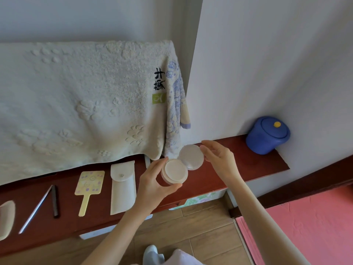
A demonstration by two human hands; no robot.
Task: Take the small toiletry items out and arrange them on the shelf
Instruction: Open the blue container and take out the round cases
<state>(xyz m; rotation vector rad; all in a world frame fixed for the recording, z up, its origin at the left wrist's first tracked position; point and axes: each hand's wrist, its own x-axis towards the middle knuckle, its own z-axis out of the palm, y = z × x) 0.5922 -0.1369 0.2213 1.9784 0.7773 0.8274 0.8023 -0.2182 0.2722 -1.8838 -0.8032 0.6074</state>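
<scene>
Two hands meet above the dark red shelf (248,159). The left hand (152,180) wraps its fingers around a small round pink jar (174,174). The right hand (219,159) pinches the edge of a round white pad (191,156), just beside the jar. A yellow mirror (89,185) and a white pouch (123,186) lie flat on the shelf nearby.

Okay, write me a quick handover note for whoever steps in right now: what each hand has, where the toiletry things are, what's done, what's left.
Left hand: holds the round compact above the shelf.
Right hand: pinches the round white puff beside it.
Done: white pouch, yellow hand mirror, dark stick, silver stick and a pale item at the left edge lie in a row on the shelf.
Left: set down the compact and puff, likely right of the pouch.
</scene>
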